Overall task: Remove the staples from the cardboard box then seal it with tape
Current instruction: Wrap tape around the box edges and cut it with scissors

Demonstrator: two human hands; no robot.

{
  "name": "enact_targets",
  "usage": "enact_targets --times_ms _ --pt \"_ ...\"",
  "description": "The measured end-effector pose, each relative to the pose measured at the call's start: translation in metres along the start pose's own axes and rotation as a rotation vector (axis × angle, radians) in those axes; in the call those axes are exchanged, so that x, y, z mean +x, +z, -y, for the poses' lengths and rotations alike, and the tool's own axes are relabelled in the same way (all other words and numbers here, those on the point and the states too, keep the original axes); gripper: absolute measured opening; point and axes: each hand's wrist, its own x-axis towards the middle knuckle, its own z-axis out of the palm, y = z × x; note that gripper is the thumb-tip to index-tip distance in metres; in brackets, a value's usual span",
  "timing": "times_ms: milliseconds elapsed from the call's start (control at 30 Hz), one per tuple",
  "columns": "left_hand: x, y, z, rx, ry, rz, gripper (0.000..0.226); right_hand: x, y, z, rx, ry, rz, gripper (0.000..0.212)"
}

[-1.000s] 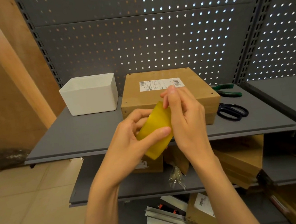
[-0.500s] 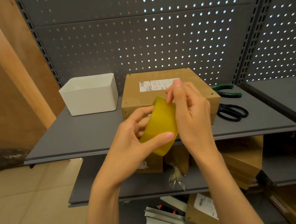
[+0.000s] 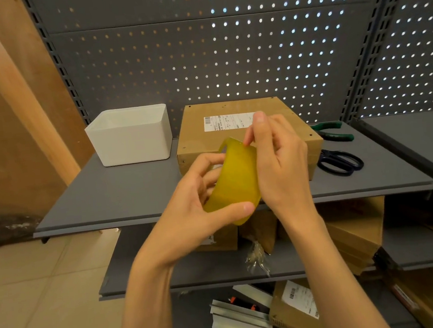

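Left hand (image 3: 193,209) grasping tape (image 3: 234,180), right hand (image 3: 279,162) pinching its top edge, box (image 3: 198,131) just behind the grip, on the shelf (image 3: 122,195)

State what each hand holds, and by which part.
The left hand grips the yellow tape roll, thumb on the outer face, fingers through its core. The right hand pinches the roll's top edge, apparently the tape's end.

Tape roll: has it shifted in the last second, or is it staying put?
Yes. The tape roll has risen slightly toward the cardboard box: its top edge now overlaps the box's top face, where before it sat lower against the front.
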Motion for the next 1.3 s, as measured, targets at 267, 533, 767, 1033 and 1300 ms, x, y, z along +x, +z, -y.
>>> enact_targets --times_ms 267,533,767,1033,1300 --pt "0.003 0.000 -0.006 0.281 0.076 -0.038 0.045 0.010 0.001 0.008 -0.102 -0.034 0.235 0.023" --pt "0.005 0.002 -0.002 0.423 0.125 -0.181 0.046 -0.001 0.006 0.016 -0.161 -0.052 0.214 0.017" --pt "0.006 0.004 0.002 0.352 0.163 -0.247 0.040 -0.011 0.007 0.018 -0.202 -0.101 0.182 0.016" --pt "0.007 0.004 0.006 0.295 0.183 -0.273 0.037 -0.020 0.005 0.018 -0.184 -0.142 0.164 0.012" --pt "0.006 0.002 0.004 0.255 0.167 -0.298 0.038 -0.026 0.001 0.013 -0.026 -0.129 0.123 0.012"
